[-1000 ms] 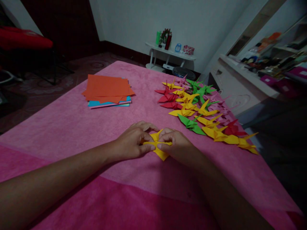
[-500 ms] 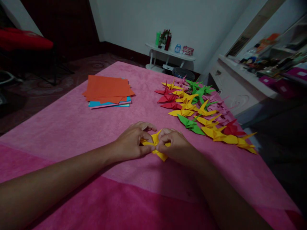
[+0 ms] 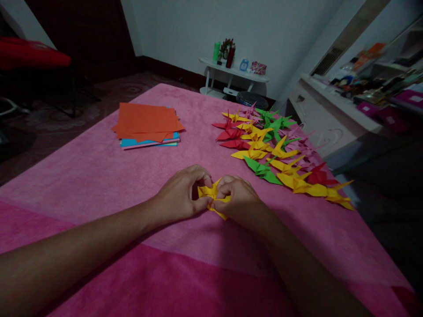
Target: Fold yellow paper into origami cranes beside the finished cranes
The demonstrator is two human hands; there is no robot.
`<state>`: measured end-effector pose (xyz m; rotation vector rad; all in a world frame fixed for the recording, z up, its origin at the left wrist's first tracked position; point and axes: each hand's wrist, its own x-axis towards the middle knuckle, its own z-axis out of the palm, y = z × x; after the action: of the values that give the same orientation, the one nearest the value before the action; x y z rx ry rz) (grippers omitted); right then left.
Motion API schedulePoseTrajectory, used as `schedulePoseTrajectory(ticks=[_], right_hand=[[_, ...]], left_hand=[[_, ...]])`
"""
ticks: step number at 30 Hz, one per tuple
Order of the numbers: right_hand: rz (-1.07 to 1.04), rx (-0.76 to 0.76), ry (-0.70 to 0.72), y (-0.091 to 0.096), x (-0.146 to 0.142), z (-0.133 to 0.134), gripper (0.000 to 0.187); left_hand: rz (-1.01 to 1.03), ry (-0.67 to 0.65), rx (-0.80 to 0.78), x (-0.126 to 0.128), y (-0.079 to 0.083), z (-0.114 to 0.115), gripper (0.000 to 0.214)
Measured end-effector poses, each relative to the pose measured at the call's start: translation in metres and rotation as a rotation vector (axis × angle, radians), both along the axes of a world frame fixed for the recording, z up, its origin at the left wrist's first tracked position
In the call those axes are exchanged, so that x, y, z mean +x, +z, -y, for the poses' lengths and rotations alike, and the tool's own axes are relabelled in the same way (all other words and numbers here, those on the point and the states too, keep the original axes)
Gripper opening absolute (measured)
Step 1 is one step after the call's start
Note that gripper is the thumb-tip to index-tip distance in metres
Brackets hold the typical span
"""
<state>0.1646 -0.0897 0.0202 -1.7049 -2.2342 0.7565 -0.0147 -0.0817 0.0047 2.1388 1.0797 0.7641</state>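
Note:
A partly folded yellow paper piece [image 3: 210,194] sits between my two hands, low over the pink cloth [image 3: 99,176]. My left hand [image 3: 180,193] pinches its left side with curled fingers. My right hand [image 3: 238,198] pinches its right side, thumb and fingers pressed together. Most of the paper is hidden under my fingers; a yellow corner pokes out below them.
Several finished paper cranes [image 3: 277,154] in yellow, red, green and pink lie in rows at the right. A stack of orange and blue paper sheets [image 3: 147,125] lies at the back left. A white shelf [image 3: 236,72] and a cluttered counter [image 3: 357,97] stand beyond the bed.
Both hands have drawn closer together and lifted the yellow paper slightly; the flat shape has been squeezed narrower. The view has shifted a little.

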Motion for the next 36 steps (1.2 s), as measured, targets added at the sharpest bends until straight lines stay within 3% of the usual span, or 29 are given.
schedulePoseTrajectory(ticks=[8, 13, 17, 24, 29, 32, 34, 36], right_hand=[[-0.004, 0.057, 0.003, -0.005, 0.004, 0.002, 0.015], [0.057, 0.155, -0.059, 0.0, 0.007, 0.002, 0.054], [0.067, 0.108, -0.057, 0.004, 0.01, 0.0, 0.064], [-0.008, -0.066, -0.063, 0.012, 0.018, -0.002, 0.04], [-0.153, -0.092, -0.03, 0.012, 0.027, -0.004, 0.049], [-0.327, -0.042, -0.005, 0.021, 0.032, -0.005, 0.055], [-0.376, 0.016, 0.034, 0.031, 0.034, -0.004, 0.042], [-0.333, -0.049, 0.071, 0.04, 0.035, -0.003, 0.021]], left_hand=[[-0.166, 0.041, 0.037, 0.004, 0.006, 0.008, 0.034], [-0.169, 0.033, 0.071, 0.004, 0.002, 0.008, 0.045], [-0.125, 0.024, 0.089, 0.002, -0.002, 0.008, 0.054], [-0.097, 0.011, 0.066, 0.001, -0.007, 0.008, 0.06], [-0.08, 0.034, 0.034, 0.001, -0.006, 0.008, 0.058], [-0.053, 0.028, -0.007, 0.002, -0.004, 0.008, 0.05], [-0.023, 0.036, -0.002, 0.002, -0.003, 0.008, 0.048], [0.005, 0.028, 0.038, 0.002, -0.004, 0.007, 0.047]])
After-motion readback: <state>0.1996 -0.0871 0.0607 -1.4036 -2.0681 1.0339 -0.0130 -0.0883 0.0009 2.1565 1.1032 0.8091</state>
